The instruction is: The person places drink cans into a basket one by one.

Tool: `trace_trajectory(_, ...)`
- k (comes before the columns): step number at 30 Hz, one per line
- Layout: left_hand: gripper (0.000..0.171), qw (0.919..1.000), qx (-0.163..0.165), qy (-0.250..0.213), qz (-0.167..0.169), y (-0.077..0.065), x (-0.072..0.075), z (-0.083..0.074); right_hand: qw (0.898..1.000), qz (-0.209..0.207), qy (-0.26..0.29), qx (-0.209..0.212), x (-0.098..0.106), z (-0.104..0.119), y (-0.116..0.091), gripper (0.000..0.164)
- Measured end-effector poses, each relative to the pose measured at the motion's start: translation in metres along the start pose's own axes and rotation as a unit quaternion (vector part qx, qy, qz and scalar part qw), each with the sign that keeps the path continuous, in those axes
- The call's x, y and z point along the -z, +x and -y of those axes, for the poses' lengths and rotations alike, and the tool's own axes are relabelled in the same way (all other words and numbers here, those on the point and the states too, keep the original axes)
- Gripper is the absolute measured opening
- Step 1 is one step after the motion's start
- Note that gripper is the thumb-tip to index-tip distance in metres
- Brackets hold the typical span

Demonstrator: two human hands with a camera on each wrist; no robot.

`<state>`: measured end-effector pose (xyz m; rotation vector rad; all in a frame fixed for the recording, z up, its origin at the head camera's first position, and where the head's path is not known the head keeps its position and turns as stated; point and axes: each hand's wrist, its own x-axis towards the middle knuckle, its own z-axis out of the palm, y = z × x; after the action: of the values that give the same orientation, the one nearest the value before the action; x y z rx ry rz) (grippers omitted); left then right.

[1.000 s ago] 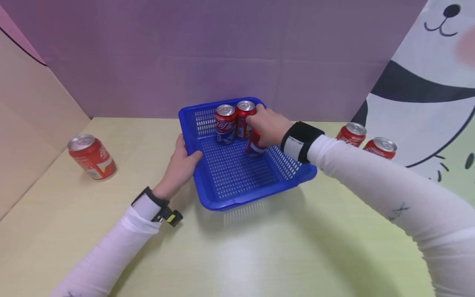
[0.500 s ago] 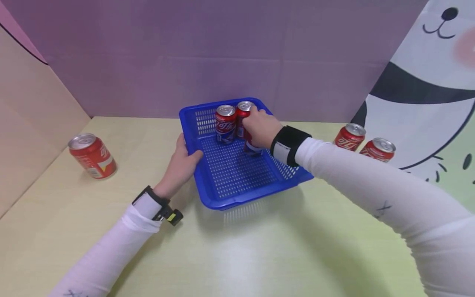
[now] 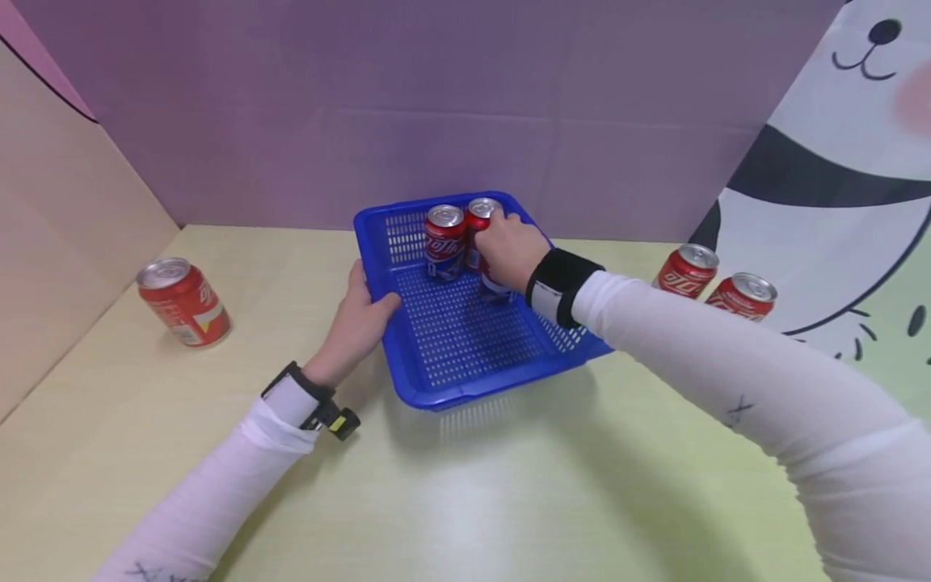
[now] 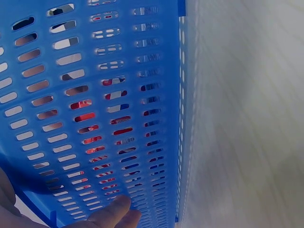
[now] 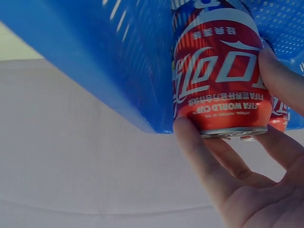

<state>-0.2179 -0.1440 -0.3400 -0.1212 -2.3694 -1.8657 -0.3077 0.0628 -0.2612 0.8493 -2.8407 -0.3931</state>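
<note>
A blue plastic basket (image 3: pixel 465 394) with slotted walls stands on the table near the back wall. My left hand (image 3: pixel 354 322) grips its left rim, thumb over the edge and fingers (image 4: pixel 114 211) against the outer wall. Inside, two red-and-blue cola cans (image 3: pixel 444 246) stand upright in the far part. My right hand (image 3: pixel 512 252) reaches over the right side and holds a third cola can (image 5: pixel 221 71) by its upper end, thumb and fingers spread around it. In the head view that hand hides most of this can, which is close beside the others.
A single red cola can (image 3: pixel 185 305) stands on the table (image 3: pixel 465 501) at the left. Two more cans (image 3: pixel 743 296) stand at the right, partly hidden behind my right sleeve. A purple back wall (image 3: pixel 327 121) rises right behind the basket.
My right hand has moved a little left with the can, closer to the two cans in the basket. The left hand has kept its grip on the rim.
</note>
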Motion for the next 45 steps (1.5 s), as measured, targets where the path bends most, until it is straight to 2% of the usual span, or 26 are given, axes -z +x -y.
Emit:
trace_trajectory(6,0.071,1.0,0.004,0.002,-0.001,0.0,0.0,-0.001,1.0,0.01,-0.008,0.003,0.0,-0.002,0.002,0.026)
trace_trajectory(12,0.071,1.0,0.0,-0.005,0.003,-0.001,0.0,-0.002,0.999,0.022,0.011,0.021,0.002,-0.01,0.003,0.035)
trace_trajectory(18,0.072,1.0,0.007,-0.004,0.004,-0.003,0.002,0.0,0.998,0.03,0.017,0.043,0.002,-0.012,0.003,0.036)
trace_trajectory(24,0.071,1.0,0.006,-0.003,0.003,-0.004,0.001,0.001,0.998,0.042,0.019,0.045,0.002,-0.012,0.004,0.038)
trace_trajectory(31,0.071,1.0,0.004,0.003,0.003,-0.002,-0.001,0.003,0.995,0.037,0.058,0.069,-0.005,-0.026,0.007,0.039)
trace_trajectory(35,0.071,1.0,0.005,0.003,0.003,-0.002,-0.002,0.003,0.99,0.051,0.096,0.086,-0.006,-0.037,0.006,0.048)
trace_trajectory(38,0.071,1.0,0.005,0.0,0.004,-0.002,-0.002,0.002,0.985,0.063,0.14,0.079,0.003,-0.047,0.001,0.056)
trace_trajectory(41,0.07,1.0,0.002,-0.002,0.003,-0.002,-0.001,0.001,0.983,0.045,0.168,0.062,0.016,-0.062,-0.006,0.057)
trace_trajectory(45,0.07,1.0,-0.005,0.0,0.0,-0.002,0.0,0.0,0.98,0.018,0.199,0.002,0.024,-0.089,-0.019,0.051)
